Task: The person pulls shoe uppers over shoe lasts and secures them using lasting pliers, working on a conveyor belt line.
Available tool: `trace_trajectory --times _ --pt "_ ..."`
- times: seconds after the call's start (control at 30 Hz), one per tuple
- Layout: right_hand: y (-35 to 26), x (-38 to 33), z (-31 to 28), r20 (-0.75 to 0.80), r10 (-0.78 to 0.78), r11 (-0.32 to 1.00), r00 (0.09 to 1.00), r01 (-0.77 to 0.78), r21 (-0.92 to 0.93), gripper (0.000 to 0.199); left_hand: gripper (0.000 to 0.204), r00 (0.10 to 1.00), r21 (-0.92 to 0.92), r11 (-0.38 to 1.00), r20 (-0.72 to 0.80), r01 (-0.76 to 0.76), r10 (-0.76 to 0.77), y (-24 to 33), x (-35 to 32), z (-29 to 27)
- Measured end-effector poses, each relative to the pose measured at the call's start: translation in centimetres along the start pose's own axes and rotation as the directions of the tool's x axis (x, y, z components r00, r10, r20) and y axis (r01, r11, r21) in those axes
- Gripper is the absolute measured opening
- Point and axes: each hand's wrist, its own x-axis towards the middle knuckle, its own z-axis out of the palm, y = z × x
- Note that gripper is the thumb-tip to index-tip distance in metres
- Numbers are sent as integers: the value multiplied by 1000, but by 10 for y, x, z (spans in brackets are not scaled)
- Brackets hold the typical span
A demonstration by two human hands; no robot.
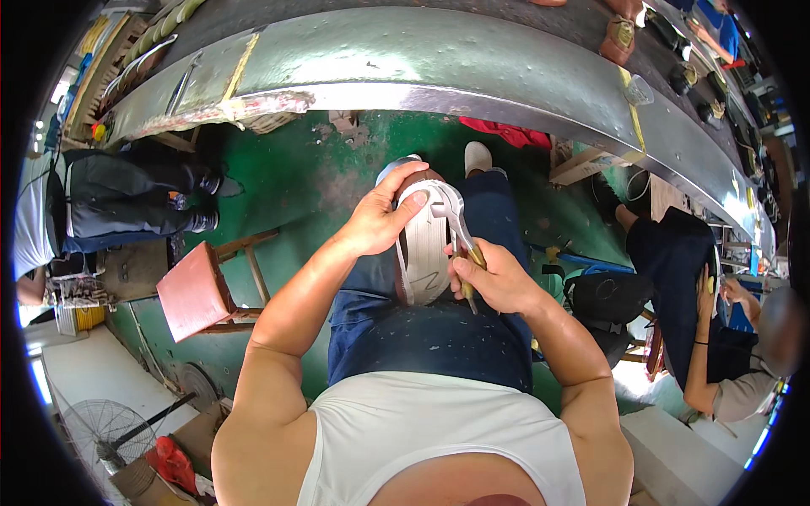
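Observation:
A shoe rests bottom up over my lap, its pale sole facing me and a brown edge showing at the toe. My left hand grips it at the toe end, with the thumb pressed on the sole and the fingers over the far side. In my right hand are pincers with a silvery head and brass-coloured handles. Their head lies against the right side of the toe. Whether the jaws bite on the shoe's edge, I cannot make out.
A metal-edged bench curves across ahead, with a brown shoe on the line behind it. A padded stool stands left, near a person's legs. To the right sits another person. A fan is at lower left.

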Motion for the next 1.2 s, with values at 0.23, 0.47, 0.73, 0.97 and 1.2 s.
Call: trace_trajectory --times 0.23,0.47,0.73,0.97,1.2 --pt "15 24 7 -169 -274 764 947 107 -637 24 43 990 -148 984 -114 -97 80 -24 -11 -11" --pt "-4 -2 13 -187 -281 509 941 -19 -861 22 43 996 -183 982 -88 -46 30 -16 -16 -10" --pt "-44 -13 -10 -46 -33 853 998 4 -523 20 40 986 -73 997 -168 -14 2 -22 -6 -4" --pt "-15 37 -9 -253 -174 798 952 -14 -603 36 57 993 -134 988 -86 72 -84 -21 -2 -7" --pt "60 55 12 -445 -137 872 885 -105 -478 61 61 917 -164 929 -176 331 -358 -44 -40 6"
